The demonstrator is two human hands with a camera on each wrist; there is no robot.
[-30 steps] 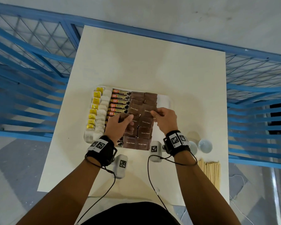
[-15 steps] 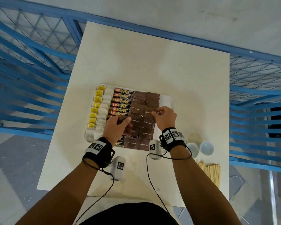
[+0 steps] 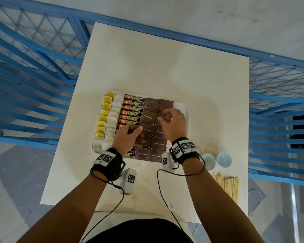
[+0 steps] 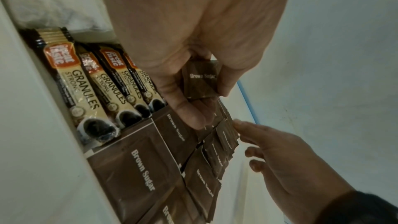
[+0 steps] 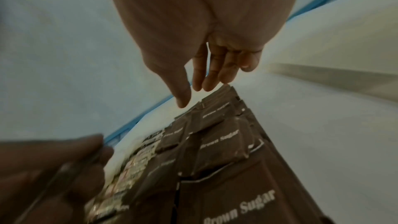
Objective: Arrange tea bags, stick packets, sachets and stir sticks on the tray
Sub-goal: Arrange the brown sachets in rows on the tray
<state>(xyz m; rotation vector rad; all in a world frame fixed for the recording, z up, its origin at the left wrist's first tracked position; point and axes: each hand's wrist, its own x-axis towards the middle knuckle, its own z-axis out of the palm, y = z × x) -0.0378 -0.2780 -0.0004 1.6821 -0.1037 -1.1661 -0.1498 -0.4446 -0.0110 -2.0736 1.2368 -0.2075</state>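
Observation:
A white tray (image 3: 186,109) holds a column of tea bags (image 3: 112,118) with yellow tags, a column of coffee stick packets (image 3: 132,113) and two overlapping rows of brown sugar sachets (image 3: 158,143). My left hand (image 3: 136,133) hovers over the near sachets and grips a small stack of brown sugar sachets (image 4: 200,79) between thumb and fingers. My right hand (image 5: 200,89) is over the far sachets with straight fingers, holding nothing; its fingertips (image 4: 238,123) touch the right row's edge. Wooden stir sticks (image 3: 230,185) lie on the table at the near right.
Two small pale bowls (image 3: 224,159) stand right of the tray, near my right wrist. The white table (image 3: 165,67) stretches beyond the tray. Blue metal railings (image 3: 33,67) surround the table on the left, back and right.
My right hand has moved farther along the sachet rows and no longer pinches a sachet. My left hand has stayed over the near sachets with its stack.

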